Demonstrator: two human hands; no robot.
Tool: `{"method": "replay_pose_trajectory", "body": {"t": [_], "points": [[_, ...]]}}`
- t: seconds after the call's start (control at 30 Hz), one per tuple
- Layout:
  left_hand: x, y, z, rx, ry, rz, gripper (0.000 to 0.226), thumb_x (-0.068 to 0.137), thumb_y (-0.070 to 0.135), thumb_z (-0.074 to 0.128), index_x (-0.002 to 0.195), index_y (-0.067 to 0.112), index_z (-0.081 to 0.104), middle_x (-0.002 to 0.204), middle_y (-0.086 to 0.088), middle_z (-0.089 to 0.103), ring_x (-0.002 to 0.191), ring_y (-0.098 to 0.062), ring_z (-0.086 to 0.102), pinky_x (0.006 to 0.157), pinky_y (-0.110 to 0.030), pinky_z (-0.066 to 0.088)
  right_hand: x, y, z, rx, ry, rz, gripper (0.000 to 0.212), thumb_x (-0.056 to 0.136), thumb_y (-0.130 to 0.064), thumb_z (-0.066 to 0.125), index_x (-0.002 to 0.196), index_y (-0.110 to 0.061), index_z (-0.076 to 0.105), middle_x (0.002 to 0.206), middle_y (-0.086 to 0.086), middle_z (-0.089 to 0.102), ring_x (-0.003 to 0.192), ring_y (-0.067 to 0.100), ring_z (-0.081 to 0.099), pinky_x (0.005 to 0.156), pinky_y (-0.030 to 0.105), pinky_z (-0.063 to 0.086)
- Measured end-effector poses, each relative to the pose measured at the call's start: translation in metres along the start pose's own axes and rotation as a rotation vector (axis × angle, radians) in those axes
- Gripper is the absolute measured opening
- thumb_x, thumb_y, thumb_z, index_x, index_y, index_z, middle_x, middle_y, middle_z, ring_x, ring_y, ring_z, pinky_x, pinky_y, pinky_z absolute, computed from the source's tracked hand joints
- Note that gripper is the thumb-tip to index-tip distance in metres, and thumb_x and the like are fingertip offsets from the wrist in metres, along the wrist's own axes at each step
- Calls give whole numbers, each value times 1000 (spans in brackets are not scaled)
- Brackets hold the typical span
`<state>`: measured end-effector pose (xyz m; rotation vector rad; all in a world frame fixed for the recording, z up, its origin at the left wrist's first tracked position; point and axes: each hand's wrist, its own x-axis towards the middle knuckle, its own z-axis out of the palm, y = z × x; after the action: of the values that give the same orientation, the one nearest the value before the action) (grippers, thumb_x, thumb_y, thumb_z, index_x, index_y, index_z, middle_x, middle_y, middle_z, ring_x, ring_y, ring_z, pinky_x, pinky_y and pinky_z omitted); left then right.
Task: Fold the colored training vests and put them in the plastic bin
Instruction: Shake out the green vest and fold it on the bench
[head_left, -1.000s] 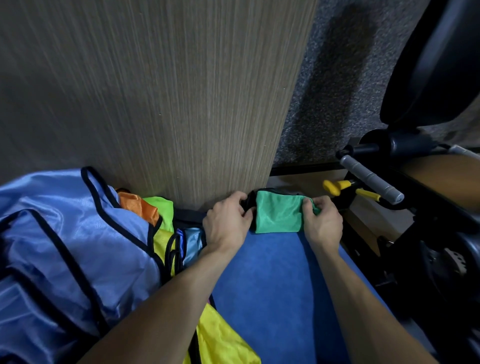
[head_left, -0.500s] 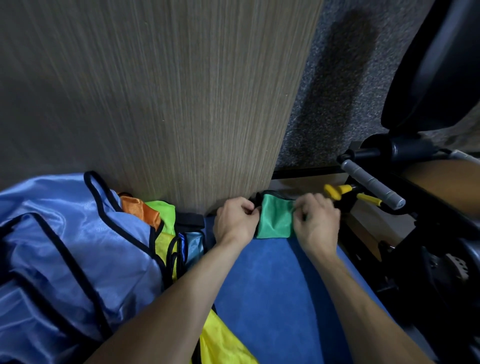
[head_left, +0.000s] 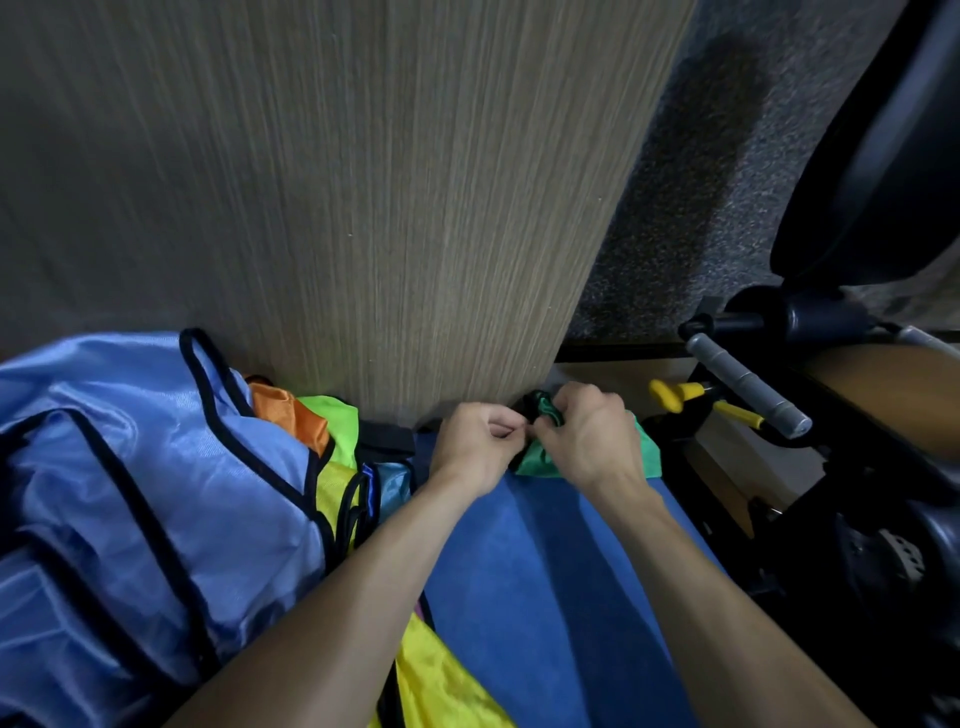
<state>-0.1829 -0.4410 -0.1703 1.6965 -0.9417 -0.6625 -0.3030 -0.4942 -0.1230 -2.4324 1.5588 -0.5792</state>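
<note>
1. Green vest (head_left: 540, 460), folded small, sits right of centre in the frame, on the blue surface (head_left: 561, 597).
2. Left hand (head_left: 475, 447) and right hand (head_left: 589, 441) both pinch it, fingers curled.
3. Slippery fabric could spring open if either pinch loosens.
4. No plastic bin is in view.

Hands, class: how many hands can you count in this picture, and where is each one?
2. The left hand and the right hand meet at the green vest, both gripping it, below the wooden panel.
</note>
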Motion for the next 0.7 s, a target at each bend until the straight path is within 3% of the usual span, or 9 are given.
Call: {"method": "replay_pose_trajectory", "body": {"t": [0.07, 0.2, 0.27, 0.37, 0.4, 0.53, 0.6, 0.7], "points": [[1, 3, -1, 8, 0, -40, 21, 90, 19, 75, 74, 31, 71, 77, 16, 70, 79, -2, 68, 75, -19, 54, 0, 0, 0, 50, 39, -2, 26, 86, -33, 68, 73, -14, 53, 86, 16, 68, 90, 43, 62, 68, 39, 42], [8, 7, 1, 173, -35, -114, 23, 83, 31, 69, 60, 32, 70, 71, 6, 73, 78, -20, 72, 71, -34, 60, -2, 1, 1, 151, 117, -23, 16, 86, -32, 68, 81, -20, 59, 83, 12, 72, 89, 39, 63, 75, 43, 50], [11, 10, -1, 180, -124, -124, 15, 79, 29, 66, 67, 34, 74, 76, 4, 75, 79, -23, 73, 72, -36, 59, -3, 3, 4, 166, 130, -26, 16, 86, -33, 67, 78, -26, 54, 79, 8, 72, 86, 37, 64, 72, 43, 50], [14, 13, -8, 127, -237, -134, 14, 88, 13, 68, 94, 19, 79, 88, 1, 75, 86, -16, 68, 79, -30, 56, -4, 6, 10, 173, 110, -33, 25, 84, -39, 70, 75, -26, 51, 72, 3, 69, 81, 35, 65, 66, 40, 48], [15, 14, -10, 136, -258, -136, 14, 90, 9, 65, 94, 13, 78, 86, -1, 73, 84, -15, 65, 75, -27, 53, -5, 4, 11, 179, 107, -32, 27, 84, -41, 73, 75, -25, 52, 71, 1, 68, 81, 33, 65, 66, 39, 48], [12, 30, -16, 322, -331, -141, 25, 91, 2, 47, 72, 10, 62, 64, -5, 54, 59, -19, 48, 51, -24, 34, -9, 0, 11, 177, 70, -39, 27, 83, -45, 75, 79, -22, 60, 78, 1, 70, 88, 31, 66, 72, 40, 51], [13, 35, -20, 366, -390, -167, 26, 90, 4, 41, 71, 14, 54, 61, -7, 47, 57, -19, 39, 48, -23, 26, -5, 1, 4, 208, -10, -12, 20, 87, -40, 68, 85, -20, 71, 87, 4, 74, 95, 31, 66, 80, 39, 51], [15, 36, -25, 314, -426, -234, 24, 83, 23, 37, 75, 13, 58, 77, -22, 65, 60, -20, 34, 49, -24, 22, -3, 3, -7, 225, -110, 2, 22, 91, -23, 60, 103, -22, 78, 107, 8, 76, 109, 32, 65, 91, 35, 49]]}}
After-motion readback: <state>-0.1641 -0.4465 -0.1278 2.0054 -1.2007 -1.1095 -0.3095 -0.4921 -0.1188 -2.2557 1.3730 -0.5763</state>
